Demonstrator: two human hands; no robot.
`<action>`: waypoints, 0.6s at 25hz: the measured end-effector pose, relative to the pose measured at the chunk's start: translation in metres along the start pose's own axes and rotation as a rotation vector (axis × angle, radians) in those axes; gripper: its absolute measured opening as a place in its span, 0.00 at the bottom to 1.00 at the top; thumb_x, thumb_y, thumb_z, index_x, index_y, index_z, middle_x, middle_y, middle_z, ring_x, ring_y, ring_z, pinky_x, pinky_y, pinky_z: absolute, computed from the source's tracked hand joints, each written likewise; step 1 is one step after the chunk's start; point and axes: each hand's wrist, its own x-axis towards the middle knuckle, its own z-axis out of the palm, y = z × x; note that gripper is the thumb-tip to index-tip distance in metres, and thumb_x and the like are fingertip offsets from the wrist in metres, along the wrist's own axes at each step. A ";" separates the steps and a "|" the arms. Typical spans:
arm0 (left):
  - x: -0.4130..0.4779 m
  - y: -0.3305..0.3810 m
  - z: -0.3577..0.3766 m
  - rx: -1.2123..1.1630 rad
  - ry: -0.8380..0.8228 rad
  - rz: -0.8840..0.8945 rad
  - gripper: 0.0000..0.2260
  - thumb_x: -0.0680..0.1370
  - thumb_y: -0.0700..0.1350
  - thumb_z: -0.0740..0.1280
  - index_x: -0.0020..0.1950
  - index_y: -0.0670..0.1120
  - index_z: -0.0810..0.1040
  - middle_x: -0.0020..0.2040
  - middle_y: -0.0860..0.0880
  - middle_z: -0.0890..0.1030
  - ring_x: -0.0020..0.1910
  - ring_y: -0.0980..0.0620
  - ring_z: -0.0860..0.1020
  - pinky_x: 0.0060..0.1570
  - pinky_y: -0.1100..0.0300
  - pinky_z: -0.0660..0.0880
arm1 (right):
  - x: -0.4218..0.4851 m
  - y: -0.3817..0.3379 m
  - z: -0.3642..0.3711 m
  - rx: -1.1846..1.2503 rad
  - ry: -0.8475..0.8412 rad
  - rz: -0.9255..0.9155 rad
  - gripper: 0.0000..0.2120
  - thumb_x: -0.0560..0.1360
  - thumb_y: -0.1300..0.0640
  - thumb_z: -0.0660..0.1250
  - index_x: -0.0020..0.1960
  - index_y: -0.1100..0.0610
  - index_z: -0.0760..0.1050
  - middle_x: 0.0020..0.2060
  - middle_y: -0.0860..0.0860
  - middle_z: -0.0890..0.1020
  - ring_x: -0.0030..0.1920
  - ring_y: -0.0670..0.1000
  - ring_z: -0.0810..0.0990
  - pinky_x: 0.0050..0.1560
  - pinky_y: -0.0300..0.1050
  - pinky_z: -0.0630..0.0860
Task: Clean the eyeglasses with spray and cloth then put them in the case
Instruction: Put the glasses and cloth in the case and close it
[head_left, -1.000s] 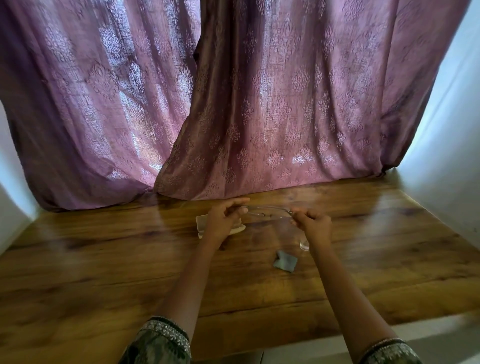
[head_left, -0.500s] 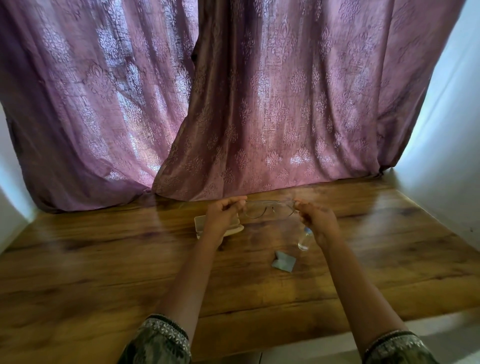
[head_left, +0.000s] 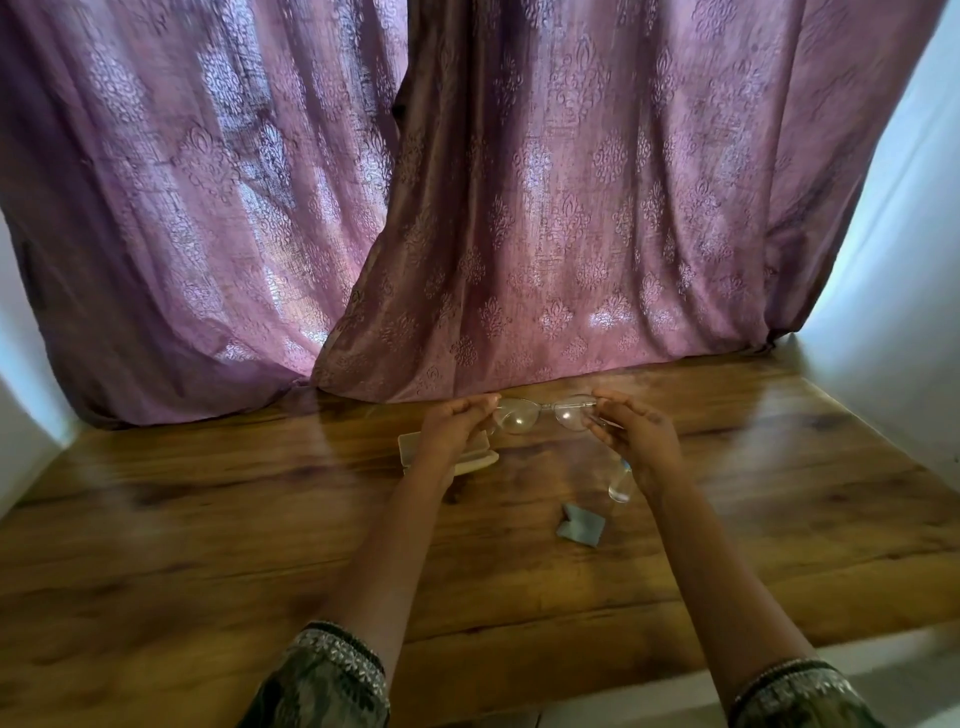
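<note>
At frame centre, the left hand (head_left: 451, 427) and right hand (head_left: 638, 435) each pinch one end of the eyeglasses (head_left: 540, 415) with curled fingers, above the wooden table (head_left: 208, 519). The case (head_left: 410, 450) lies partly hidden behind the left hand. The cloth (head_left: 581, 527) and spray bottle (head_left: 619, 487) lie just below the right hand.

A home: patterned purple curtains (head_left: 467, 208) behind a wooden table (head_left: 208, 545).

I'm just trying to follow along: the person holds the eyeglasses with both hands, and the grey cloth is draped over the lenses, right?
Not quite. In the head view the grey cloth lies on the wooden table, apart from the eyeglasses. The rest holds: the left hand and right hand each hold one end of them.
</note>
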 end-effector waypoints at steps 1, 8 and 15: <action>0.003 0.000 -0.002 -0.011 -0.005 -0.006 0.04 0.75 0.45 0.67 0.47 0.47 0.81 0.41 0.49 0.81 0.37 0.58 0.79 0.32 0.72 0.72 | 0.001 0.001 0.002 0.008 0.017 0.001 0.10 0.74 0.68 0.63 0.55 0.67 0.76 0.41 0.57 0.80 0.42 0.51 0.81 0.47 0.40 0.79; 0.039 -0.016 -0.033 0.156 0.315 -0.163 0.17 0.79 0.48 0.58 0.64 0.42 0.73 0.65 0.42 0.75 0.65 0.42 0.73 0.62 0.52 0.70 | 0.008 0.008 0.018 0.091 0.119 0.015 0.06 0.74 0.69 0.63 0.43 0.62 0.78 0.32 0.50 0.84 0.41 0.50 0.81 0.48 0.43 0.80; 0.060 -0.072 -0.072 0.291 0.433 -0.445 0.22 0.77 0.50 0.61 0.66 0.38 0.68 0.64 0.38 0.72 0.60 0.38 0.72 0.60 0.48 0.70 | 0.011 0.011 0.029 0.115 0.167 -0.001 0.06 0.74 0.70 0.63 0.43 0.64 0.77 0.39 0.53 0.82 0.43 0.52 0.80 0.46 0.42 0.80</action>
